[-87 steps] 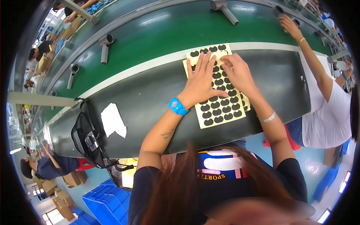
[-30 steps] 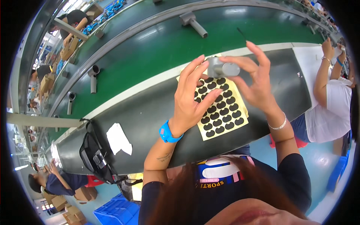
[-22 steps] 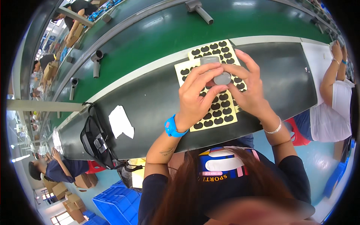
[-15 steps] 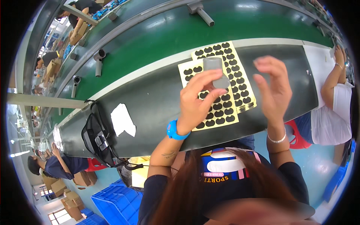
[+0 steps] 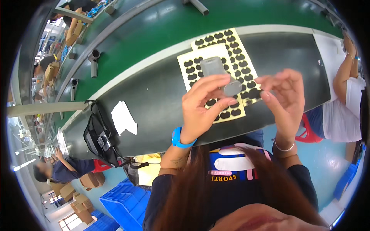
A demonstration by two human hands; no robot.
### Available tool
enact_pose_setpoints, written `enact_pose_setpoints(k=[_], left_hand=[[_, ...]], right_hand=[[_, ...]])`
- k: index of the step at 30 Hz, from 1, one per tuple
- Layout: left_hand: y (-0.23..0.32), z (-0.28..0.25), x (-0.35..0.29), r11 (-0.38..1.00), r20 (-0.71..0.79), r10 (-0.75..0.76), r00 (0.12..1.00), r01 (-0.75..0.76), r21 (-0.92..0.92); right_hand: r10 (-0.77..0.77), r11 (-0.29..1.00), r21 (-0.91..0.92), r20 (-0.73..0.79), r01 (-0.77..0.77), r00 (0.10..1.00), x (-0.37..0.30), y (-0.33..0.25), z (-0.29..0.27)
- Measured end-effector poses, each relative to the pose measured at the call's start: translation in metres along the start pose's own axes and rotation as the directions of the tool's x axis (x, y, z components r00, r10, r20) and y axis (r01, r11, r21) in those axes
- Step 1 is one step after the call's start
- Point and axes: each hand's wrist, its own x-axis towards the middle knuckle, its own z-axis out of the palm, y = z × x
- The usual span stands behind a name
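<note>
My left hand (image 5: 202, 103), with a blue watch on its wrist, is closed around a grey plastic part (image 5: 212, 67). The part has a squarish upper end and a round, flat face (image 5: 232, 88) that shows beside my fingertips. Behind it lie pale yellow sheets (image 5: 185, 59) with rows of black, notched round stickers. To the right my right hand (image 5: 283, 92) hovers over the sheets' near right corner, fingers curled, thumb and forefinger apart. A dark patch beside its thumb tip blends with the stickers, so I cannot make out whether anything touches the fingers.
A black bag (image 5: 101, 138) and a white piece of paper or cloth (image 5: 124, 118) lie left on the dark table (image 5: 158, 104). Beyond runs a green belt (image 5: 146, 50) with grey tube-shaped parts (image 5: 93, 63). Blue crates (image 5: 125, 200) stand below; a co-worker (image 5: 343, 107) sits at right.
The grey part has turned in my left hand, bringing its round face more into view. My right hand has moved lower, its fingers more curled. The whole view has shifted slightly.
</note>
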Motion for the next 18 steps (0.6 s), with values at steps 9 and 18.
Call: enact_pose_setpoints(k=[9, 18], left_hand=[[-0.002, -0.002, -0.005, 0.981, 0.095, -0.107, 0.990, 0.121, -0.150], [-0.003, -0.002, -0.004, 0.959, 0.124, -0.151, 0.981, 0.176, -0.224]], right_hand=[[0.151, 0.988, -0.043, 0.107, -0.147, 0.983, 0.001, 0.002, 0.011], [0.218, 0.973, -0.110, 0.121, -0.205, 0.968, 0.006, -0.004, 0.010]])
